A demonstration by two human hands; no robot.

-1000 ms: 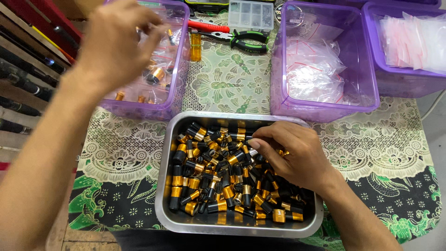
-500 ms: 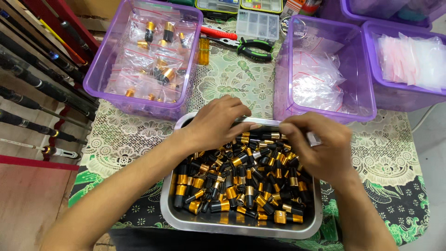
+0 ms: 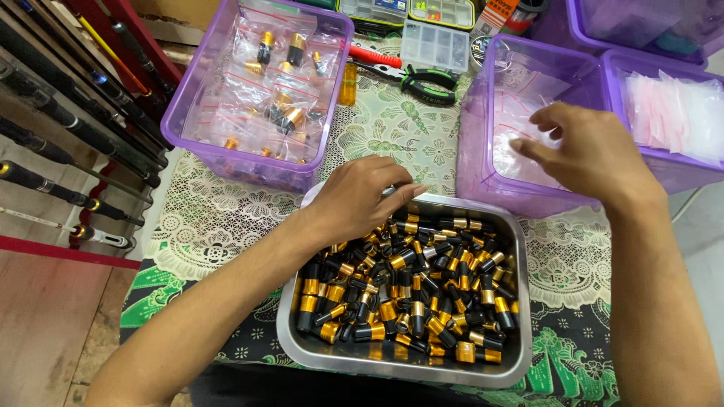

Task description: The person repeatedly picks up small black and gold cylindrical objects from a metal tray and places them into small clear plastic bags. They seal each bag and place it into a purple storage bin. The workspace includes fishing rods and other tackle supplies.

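My left hand (image 3: 360, 197) rests at the far-left corner of the steel tray (image 3: 332, 354), fingers pinched narrow, though I cannot tell whether they grip anything. My right hand (image 3: 584, 151) hovers spread wide over the middle purple bin (image 3: 473, 162), reaching for the clear bags (image 3: 528, 136) inside. The tray is heaped with black-and-gold caps (image 3: 411, 298); a careless elbow could scatter them. The left purple bin (image 3: 197, 98) holds bagged caps.
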